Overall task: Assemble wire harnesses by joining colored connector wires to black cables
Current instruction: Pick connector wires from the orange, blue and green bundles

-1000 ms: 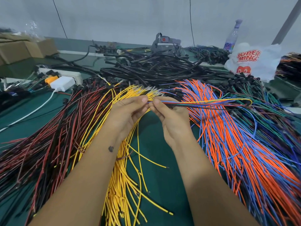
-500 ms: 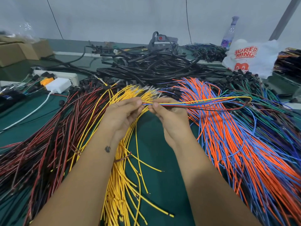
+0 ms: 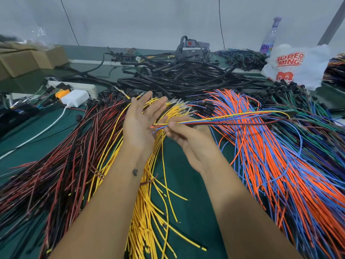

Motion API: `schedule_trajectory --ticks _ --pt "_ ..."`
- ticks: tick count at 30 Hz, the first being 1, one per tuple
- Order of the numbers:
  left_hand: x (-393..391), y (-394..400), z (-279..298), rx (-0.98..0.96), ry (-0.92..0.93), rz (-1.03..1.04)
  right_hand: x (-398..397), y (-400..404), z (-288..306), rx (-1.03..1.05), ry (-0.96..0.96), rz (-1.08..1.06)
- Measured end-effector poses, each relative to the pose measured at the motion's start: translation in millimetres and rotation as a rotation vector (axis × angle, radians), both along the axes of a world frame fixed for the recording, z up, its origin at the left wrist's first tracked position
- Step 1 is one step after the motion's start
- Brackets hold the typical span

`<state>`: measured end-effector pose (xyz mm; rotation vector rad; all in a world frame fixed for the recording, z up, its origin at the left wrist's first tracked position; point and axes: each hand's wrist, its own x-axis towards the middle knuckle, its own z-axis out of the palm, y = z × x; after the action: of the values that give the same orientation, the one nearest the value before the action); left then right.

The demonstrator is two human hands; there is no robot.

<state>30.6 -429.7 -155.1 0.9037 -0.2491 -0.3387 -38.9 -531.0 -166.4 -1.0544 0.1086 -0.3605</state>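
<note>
My right hand (image 3: 188, 135) pinches a thin bundle of colored wires (image 3: 224, 119), yellow, blue, orange and red, which stretches to the right over the table. The loose wire tips point at the palm of my left hand (image 3: 141, 120), which is held up flat with straight fingers and holds nothing. Under my hands lies a fan of yellow wires (image 3: 149, 202). Red and black wires (image 3: 61, 165) spread to the left, orange and blue wires (image 3: 280, 165) to the right. A heap of black cables (image 3: 177, 75) lies beyond my hands.
The green table (image 3: 190, 193) shows between the wire fans. A white power strip and charger (image 3: 76, 98) sit at the left, cardboard boxes (image 3: 28, 58) at far left. A white plastic bag (image 3: 296, 66) and a bottle (image 3: 270, 36) stand at back right, green wires (image 3: 308, 116) at right.
My left hand has let go of the wire tips and opened, lifting its fingers up and away. My right hand still pinches the bundle.
</note>
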Motion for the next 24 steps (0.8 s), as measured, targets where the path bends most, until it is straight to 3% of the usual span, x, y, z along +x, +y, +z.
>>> schedule_trajectory --ticks 11,16,24 --pt "-5 -6 1 0.009 -0.006 -0.119 1 8 -1 -0.025 0.001 0.041" --pt "-6 -9 -3 0.174 -0.071 -0.12 3 10 -3 -0.089 0.002 0.033" --pt "-4 -12 -14 0.505 -0.284 0.073 4 2 -6 -0.108 -0.014 -0.259"
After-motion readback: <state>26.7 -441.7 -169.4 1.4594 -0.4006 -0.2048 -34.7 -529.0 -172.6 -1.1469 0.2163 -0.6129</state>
